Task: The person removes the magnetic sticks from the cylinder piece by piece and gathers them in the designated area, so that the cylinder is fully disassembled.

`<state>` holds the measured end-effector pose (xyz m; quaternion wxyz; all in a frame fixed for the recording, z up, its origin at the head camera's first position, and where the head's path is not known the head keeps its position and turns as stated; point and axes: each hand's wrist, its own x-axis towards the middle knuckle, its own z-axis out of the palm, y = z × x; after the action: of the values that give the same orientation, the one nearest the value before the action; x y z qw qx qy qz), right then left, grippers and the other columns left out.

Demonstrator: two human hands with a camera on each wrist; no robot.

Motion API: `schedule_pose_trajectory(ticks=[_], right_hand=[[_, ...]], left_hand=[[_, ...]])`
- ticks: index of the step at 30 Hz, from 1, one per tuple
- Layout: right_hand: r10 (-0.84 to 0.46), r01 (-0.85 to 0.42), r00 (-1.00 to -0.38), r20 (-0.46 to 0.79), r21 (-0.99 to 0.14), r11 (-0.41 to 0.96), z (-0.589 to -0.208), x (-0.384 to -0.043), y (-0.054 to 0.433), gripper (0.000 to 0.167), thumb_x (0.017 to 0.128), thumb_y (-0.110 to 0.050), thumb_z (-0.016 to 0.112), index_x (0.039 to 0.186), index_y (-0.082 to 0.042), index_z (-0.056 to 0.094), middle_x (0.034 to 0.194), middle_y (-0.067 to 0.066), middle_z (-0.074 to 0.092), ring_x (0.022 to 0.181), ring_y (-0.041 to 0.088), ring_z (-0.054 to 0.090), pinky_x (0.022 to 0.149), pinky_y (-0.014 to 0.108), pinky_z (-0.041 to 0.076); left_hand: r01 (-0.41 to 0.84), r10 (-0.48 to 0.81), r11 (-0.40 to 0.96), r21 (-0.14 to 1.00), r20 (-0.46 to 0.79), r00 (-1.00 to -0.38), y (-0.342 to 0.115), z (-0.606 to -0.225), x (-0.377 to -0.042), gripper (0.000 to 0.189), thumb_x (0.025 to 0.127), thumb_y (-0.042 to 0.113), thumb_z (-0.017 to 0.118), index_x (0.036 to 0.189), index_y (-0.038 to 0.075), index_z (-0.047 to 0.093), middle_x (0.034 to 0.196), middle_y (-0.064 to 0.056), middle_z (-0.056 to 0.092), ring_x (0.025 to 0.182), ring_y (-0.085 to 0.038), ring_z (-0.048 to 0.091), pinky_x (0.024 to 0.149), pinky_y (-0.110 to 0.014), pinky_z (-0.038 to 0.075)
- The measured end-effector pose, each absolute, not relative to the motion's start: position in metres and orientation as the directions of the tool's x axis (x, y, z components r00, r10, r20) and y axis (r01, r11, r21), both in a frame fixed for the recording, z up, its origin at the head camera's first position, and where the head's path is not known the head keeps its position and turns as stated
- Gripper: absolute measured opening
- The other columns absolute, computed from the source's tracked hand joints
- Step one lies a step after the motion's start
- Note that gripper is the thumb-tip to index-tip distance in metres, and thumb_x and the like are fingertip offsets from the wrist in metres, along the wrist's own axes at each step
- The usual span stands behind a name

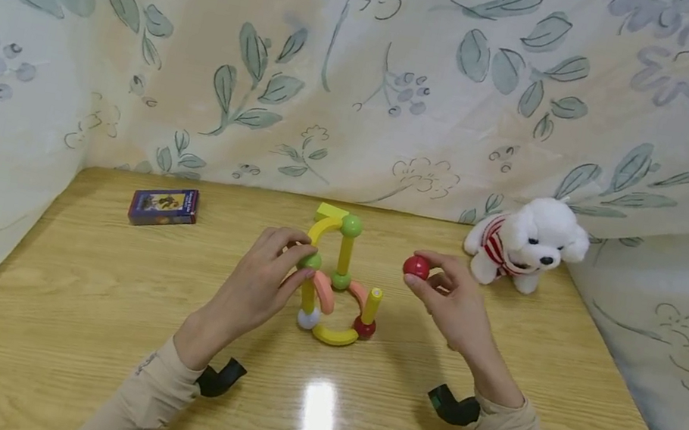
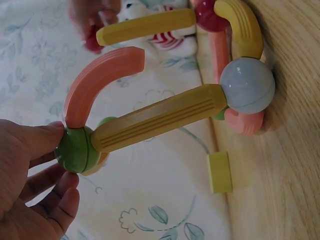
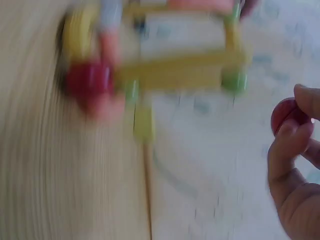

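Observation:
A small frame of toy rods and balls stands on the table. My left hand (image 1: pixel 265 270) pinches its upper green ball (image 2: pixel 77 150), which sits on an upright yellow rod (image 2: pixel 160 117) above a white ball (image 2: pixel 247 85). From that green ball a curved pink rod (image 2: pixel 100 80) reaches out with a free end. Thumb and fingers of my right hand (image 1: pixel 457 300) pinch a red ball (image 1: pixel 416 267), held apart at the frame's right. Nearest to it is a yellow rod (image 1: pixel 373 306) with a bare top, standing on another red ball (image 1: pixel 364 328). The right wrist view is blurred.
At the back, a yellow-green block (image 1: pixel 333 212) lies behind the frame. A small picture box (image 1: pixel 164 206) is at the back left. A white plush dog (image 1: pixel 537 241) in a striped top sits at the back right, before the floral cloth (image 1: pixel 365 96).

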<state>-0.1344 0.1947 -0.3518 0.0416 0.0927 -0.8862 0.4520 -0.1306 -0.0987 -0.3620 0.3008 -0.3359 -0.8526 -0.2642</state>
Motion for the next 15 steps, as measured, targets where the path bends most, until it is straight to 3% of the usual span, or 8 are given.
schedule_pose_trajectory(ticks=[5,10,15], right_hand=[[-0.041,-0.162,-0.974,0.225,-0.552,0.818,-0.371,-0.151,0.238,0.04,0.089,-0.018,0.069,0.123,0.0,0.063,0.105,0.019,0.062,0.081,0.024,0.058,0.066,0.029,0.043],[-0.026,-0.096,-0.987,0.162,-0.443,0.891,-0.39,-0.155,0.266,0.037,0.08,-0.012,0.062,0.112,0.007,0.066,0.098,0.024,0.067,0.08,0.029,0.057,0.064,0.034,0.043],[-0.042,-0.07,-0.996,0.082,-0.378,0.923,-0.398,-0.157,0.27,0.038,0.079,-0.015,0.065,0.111,0.005,0.066,0.097,0.021,0.068,0.083,0.033,0.062,0.067,0.045,0.049]], left_hand=[[0.73,0.423,0.639,0.242,0.683,-0.596,-0.098,-0.362,-0.131,0.023,0.086,0.009,0.073,0.106,0.0,0.067,0.111,-0.014,0.06,0.101,-0.027,0.056,0.082,-0.036,0.052],[0.728,0.432,0.639,0.249,0.667,-0.607,-0.097,-0.361,-0.131,0.023,0.088,0.01,0.072,0.108,0.0,0.067,0.112,-0.014,0.06,0.101,-0.027,0.056,0.083,-0.036,0.052],[0.718,0.416,0.646,0.259,0.669,-0.616,-0.099,-0.36,-0.13,0.023,0.087,0.01,0.072,0.108,0.0,0.067,0.112,-0.014,0.06,0.101,-0.028,0.056,0.083,-0.035,0.053]])
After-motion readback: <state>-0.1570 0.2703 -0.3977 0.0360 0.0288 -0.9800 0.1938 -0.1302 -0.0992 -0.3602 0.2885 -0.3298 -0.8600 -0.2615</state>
